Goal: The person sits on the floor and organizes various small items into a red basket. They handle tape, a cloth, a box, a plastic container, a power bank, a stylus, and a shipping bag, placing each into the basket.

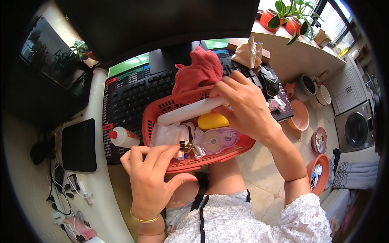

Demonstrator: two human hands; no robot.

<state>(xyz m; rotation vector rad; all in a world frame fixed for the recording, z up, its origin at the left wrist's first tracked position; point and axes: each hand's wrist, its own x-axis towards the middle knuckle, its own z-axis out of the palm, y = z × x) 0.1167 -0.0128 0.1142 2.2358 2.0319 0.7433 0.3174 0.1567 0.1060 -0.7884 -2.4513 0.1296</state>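
A red plastic basket [185,166] rests at the desk's near edge, partly over the keyboard. My right hand [243,103] grips the right end of a long white object [190,111] lying along the basket's far side. Under that hand are a yellow rounded object [213,121] and a purple correction or glue tape dispenser [220,140]. My left hand [155,173] is at the near left rim, fingertips at a black binder clip [182,145] and a clear plastic packet [166,135]; whether it grips either is unclear. White cable coils lie between the packet and the dispenser.
A white bottle with red cap [124,136] lies left of the basket. Behind are a black keyboard [130,100], a red cloth [200,68] and crumpled beige paper [249,53]. A black mouse [269,80] sits right. A monitor [164,21] stands beyond; a black tablet-like slab [79,145] lies left.
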